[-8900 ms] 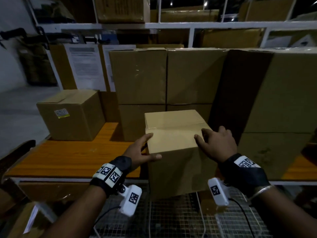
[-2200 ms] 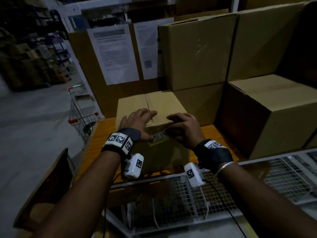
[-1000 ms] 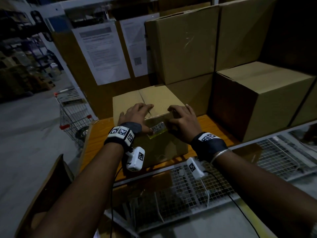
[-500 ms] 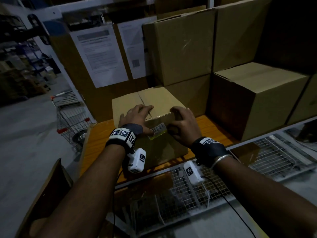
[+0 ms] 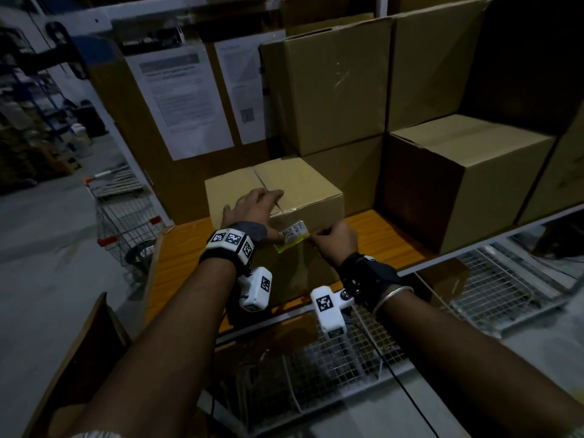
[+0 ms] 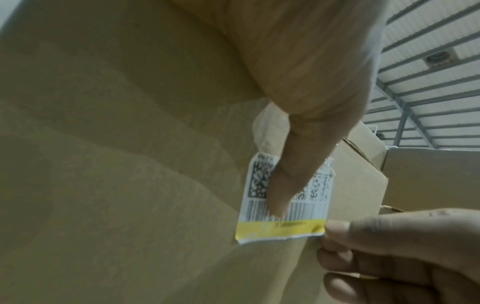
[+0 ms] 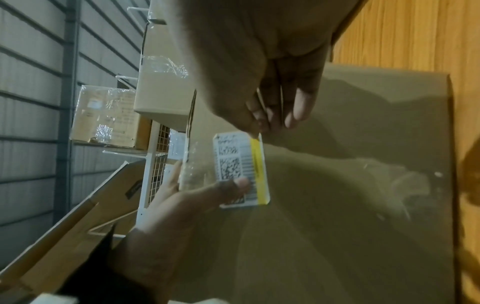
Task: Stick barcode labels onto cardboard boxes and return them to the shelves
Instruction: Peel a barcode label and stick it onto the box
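A small cardboard box point(image 5: 303, 191) stands on the orange shelf board point(image 5: 183, 254). A white barcode label point(image 5: 295, 235) with a yellow band lies on its front face near the top edge. My left hand point(image 5: 252, 207) rests flat on the box top, and its thumb point(image 6: 298, 154) presses the label point(image 6: 280, 229) against the cardboard. My right hand point(image 5: 335, 241) pinches the label's lower right corner between thumb and fingertips point(image 6: 337, 228). The right wrist view shows the same label point(image 7: 239, 164), the pinch at its yellow end and the left thumb point(image 7: 207, 197) at the other.
Bigger cartons point(image 5: 335, 83) are stacked behind the box, and another carton point(image 5: 458, 172) sits on the shelf to the right. A wire mesh cart point(image 5: 347, 358) stands right in front of me. There is a shopping trolley point(image 5: 123, 210) to the left and an open carton point(image 5: 79, 358) at lower left.
My right hand has come off the box's top edge and down to the label's right corner, which it now pinches. The left hand keeps its place, thumb on the label.
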